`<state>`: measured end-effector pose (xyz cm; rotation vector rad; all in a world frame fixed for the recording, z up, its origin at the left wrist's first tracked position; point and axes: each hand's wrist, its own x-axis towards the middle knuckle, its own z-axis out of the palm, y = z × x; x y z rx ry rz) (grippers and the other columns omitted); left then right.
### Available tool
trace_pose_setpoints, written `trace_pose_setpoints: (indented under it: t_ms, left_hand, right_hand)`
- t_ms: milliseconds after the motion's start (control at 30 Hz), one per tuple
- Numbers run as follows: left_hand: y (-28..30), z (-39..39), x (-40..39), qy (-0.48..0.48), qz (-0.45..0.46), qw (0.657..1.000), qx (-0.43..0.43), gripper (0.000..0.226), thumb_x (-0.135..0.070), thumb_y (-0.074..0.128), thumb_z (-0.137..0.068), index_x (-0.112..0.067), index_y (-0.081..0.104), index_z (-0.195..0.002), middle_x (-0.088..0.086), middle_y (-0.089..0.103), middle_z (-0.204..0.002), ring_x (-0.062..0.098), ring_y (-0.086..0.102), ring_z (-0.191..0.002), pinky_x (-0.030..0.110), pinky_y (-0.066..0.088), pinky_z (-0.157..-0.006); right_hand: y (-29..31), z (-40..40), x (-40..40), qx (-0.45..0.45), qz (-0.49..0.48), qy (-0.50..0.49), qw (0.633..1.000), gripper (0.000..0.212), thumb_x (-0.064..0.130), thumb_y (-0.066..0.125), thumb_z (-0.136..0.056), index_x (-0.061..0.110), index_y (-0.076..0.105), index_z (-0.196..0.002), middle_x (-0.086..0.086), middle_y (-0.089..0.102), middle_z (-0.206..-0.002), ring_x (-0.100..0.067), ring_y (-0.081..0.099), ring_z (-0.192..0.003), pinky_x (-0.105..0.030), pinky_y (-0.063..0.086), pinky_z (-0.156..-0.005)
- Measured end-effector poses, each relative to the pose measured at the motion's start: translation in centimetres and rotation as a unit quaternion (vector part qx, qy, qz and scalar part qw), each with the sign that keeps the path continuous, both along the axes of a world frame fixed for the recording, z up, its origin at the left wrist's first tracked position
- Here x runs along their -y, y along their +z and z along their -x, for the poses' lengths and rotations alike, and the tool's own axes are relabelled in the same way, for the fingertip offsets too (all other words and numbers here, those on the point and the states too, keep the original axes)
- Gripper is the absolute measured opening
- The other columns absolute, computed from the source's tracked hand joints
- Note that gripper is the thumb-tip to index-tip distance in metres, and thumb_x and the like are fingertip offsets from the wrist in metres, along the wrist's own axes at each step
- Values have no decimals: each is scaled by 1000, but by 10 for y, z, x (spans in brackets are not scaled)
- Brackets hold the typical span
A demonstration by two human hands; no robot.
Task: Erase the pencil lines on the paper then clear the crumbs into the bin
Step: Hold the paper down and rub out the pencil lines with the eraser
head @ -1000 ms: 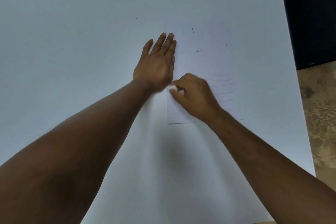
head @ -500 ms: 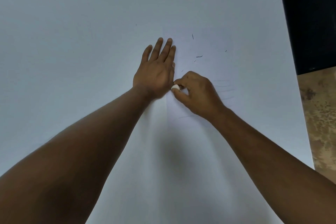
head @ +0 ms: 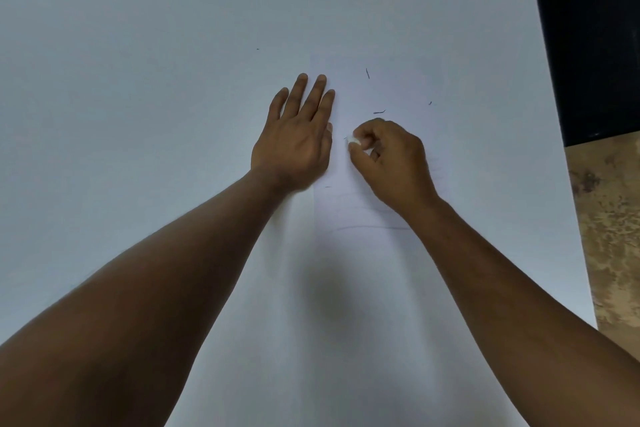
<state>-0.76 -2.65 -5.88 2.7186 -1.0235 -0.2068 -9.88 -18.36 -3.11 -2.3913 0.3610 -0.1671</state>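
- left hand (head: pixel 294 146) flat, fingers straight, pressing the paper's (head: pixel 367 94) left edge on the white table (head: pixel 138 114)
- right hand (head: pixel 391 159) pinching a small white eraser (head: pixel 354 140) against the sheet
- dark crumbs (head: pixel 379 112) scattered above
- no readable text or labels

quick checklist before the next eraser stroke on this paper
1. Left hand pressing flat on the paper's left edge: ok.
2. Eraser pinched in the right hand: ok.
3. Pencil lines all gone: not ok, faint strokes show near the right wrist.
4. Crumbs cleared: not ok, dark bits lie on the sheet.
5. Bin within reach: cannot tell, none in view.
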Motion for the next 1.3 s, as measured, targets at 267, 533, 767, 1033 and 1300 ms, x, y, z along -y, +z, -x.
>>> trace_pose_setpoints:
  t_ms: [267, 533, 767, 1033, 1300]
  left_hand:
    - [-1, 0, 1, 0, -2, 1000, 4, 58, -32, 22, -107, -11, 23, -161, 8, 15, -171, 32, 8, -158, 49, 8, -127]
    - [-2, 0, 1, -1, -14, 1000, 4, 62, -42, 16, -107, -16, 16, -163, 5, 9, -172, 29, 2, -159, 46, 3, -128]
    - [-5, 1, 1, -1, -20, 1000, 12, 61, -40, 19, -107, -14, 20, -162, 7, 12, -172, 31, 4, -158, 48, 5, -128]
    - [-4, 0, 2, -4, -16, 1000, 14, 62, -41, 18, -107, -13, 21, -162, 7, 13, -171, 32, 5, -158, 49, 6, -127]
    - [-3, -1, 2, -4, -3, 1000, -2, 62, -41, 18, -107, -12, 23, -162, 8, 15, -171, 32, 6, -158, 49, 7, -127]
  right_hand:
    - [16, 17, 1, -81, -230, -157, 957, 12, 28, 66, -93, 22, 76, -95, 14, 66, -71, -5, 59, -66, -27, 53, -70]
    - [-5, 55, -55, 8, 97, 105, 990, 17, 16, 60, -88, 6, 71, -96, -8, 59, -83, -23, 57, -69, -36, 53, -60]
    - [5, 51, 41, 12, 107, -147, 983, 21, 23, 62, -87, 11, 75, -98, -10, 63, -87, -23, 61, -74, -19, 39, -70]
    - [-9, 70, -28, 47, 91, 114, 988, 27, 21, 62, -89, 6, 73, -108, -8, 60, -89, -26, 60, -75, -36, 54, -61]
    - [13, 47, 19, 3, -176, -216, 960, 14, 22, 61, -92, 25, 75, -92, 5, 70, -89, -9, 64, -81, -24, 51, -78]
